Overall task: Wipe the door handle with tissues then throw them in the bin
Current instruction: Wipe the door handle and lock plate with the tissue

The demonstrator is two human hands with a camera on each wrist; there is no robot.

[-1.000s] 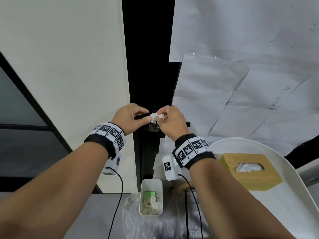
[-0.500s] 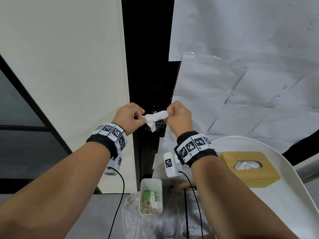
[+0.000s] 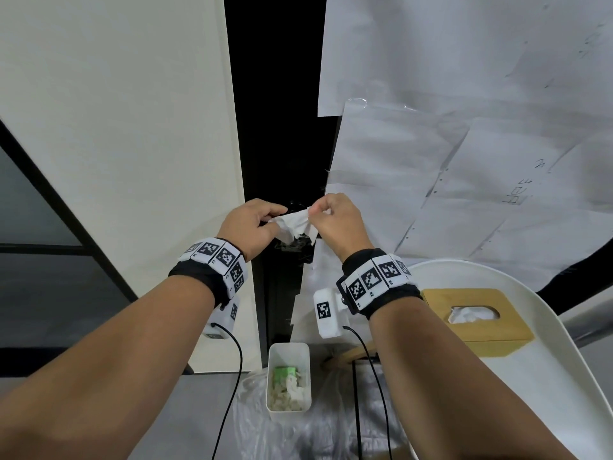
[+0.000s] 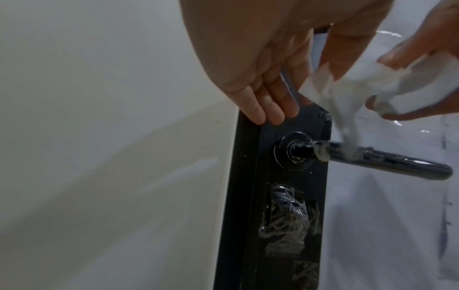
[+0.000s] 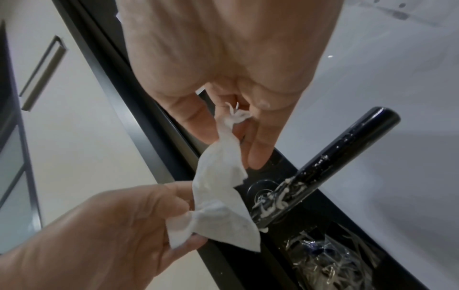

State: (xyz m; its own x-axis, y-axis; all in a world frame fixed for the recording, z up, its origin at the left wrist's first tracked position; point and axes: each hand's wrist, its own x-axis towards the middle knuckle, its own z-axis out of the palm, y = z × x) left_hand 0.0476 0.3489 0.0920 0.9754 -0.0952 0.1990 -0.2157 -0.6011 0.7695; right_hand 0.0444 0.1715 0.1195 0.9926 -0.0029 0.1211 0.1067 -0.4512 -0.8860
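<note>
The tissue (image 3: 295,224) hung stretched between my two hands at the middle of the frame, my left hand (image 3: 250,227) pinching one end and my right hand (image 3: 338,224) pinching the other. Its lower edge hung just above the black door handle (image 4: 387,163), which was smeared with white paste. Lower down stood the white bin (image 3: 288,380), holding used tissues.

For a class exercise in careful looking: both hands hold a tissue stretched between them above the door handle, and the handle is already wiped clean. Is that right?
Not quite. Both hands, left hand and right hand, do hold the tissue between them, but the door handle is not clean: the left wrist view shows white smears on it near the door.
</note>
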